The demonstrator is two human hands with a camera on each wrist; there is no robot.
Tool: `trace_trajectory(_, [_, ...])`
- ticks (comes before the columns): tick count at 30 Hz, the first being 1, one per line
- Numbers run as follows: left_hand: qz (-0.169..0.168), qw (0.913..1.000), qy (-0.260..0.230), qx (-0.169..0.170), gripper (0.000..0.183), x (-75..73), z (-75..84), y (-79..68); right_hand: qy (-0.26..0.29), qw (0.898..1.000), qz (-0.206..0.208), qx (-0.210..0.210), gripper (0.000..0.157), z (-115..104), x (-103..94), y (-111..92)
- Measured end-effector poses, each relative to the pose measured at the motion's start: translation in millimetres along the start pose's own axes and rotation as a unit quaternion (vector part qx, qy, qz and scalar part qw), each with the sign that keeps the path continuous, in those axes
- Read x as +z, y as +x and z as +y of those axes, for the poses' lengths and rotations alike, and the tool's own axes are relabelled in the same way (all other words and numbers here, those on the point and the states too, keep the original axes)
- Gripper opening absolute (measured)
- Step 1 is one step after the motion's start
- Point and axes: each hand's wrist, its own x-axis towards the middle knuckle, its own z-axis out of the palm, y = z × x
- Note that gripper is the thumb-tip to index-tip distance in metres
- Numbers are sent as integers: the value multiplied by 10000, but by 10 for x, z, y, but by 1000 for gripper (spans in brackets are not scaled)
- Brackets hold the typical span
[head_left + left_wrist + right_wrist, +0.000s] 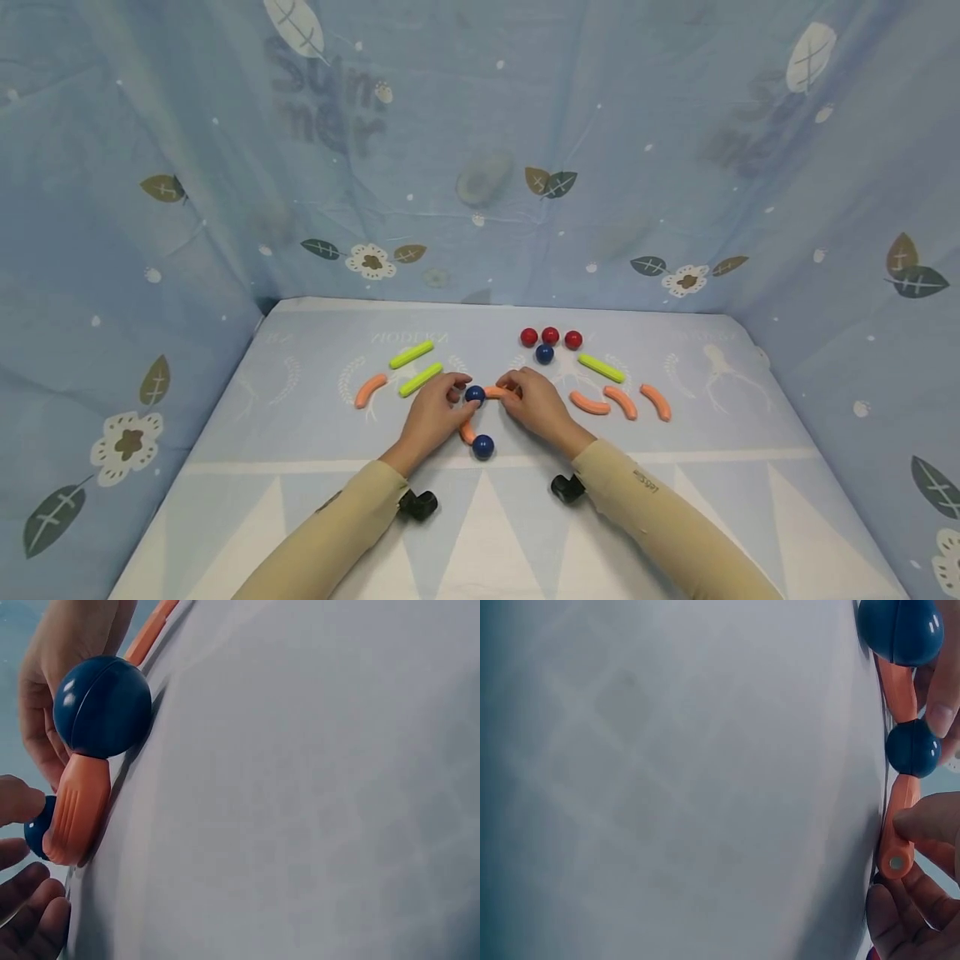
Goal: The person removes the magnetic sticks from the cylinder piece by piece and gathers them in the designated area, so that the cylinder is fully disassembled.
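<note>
A small blue ball sits between the thumb and forefinger of my left hand. In the right wrist view, the left thumb touches this ball. A curved orange stick lies against the ball's right side, and my right hand pinches its other end. That stick shows a small round metal-looking spot on its free end. Below the left hand, a second curved orange stick joins the held ball to another blue ball. Part of this stick is hidden by the left hand in the head view.
Two lime-green sticks and an orange curved stick lie at left. Toward the back right are three red balls, a blue ball and a green stick. Three orange curved sticks lie right of the hands.
</note>
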Motion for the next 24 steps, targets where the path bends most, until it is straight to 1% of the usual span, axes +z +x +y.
trace_trajectory(7, [-55,10000,-24,51,30,36,2,33,-13,9999,44,-100,13,-4,4,-7])
trace_trajectory(16, [-80,9999,-91,86,28,39,12,48,17,9998,143,-111,13,-11,-33,-44])
trace_trajectory(21, [-97,9999,-120,26,29,41,6,47,80,9997,236,-72,13,38,-85,-69])
trace_trajectory(24, [-103,9999,-120,-14,29,42,2,43,78,9996,287,35,15,90,-143,-79])
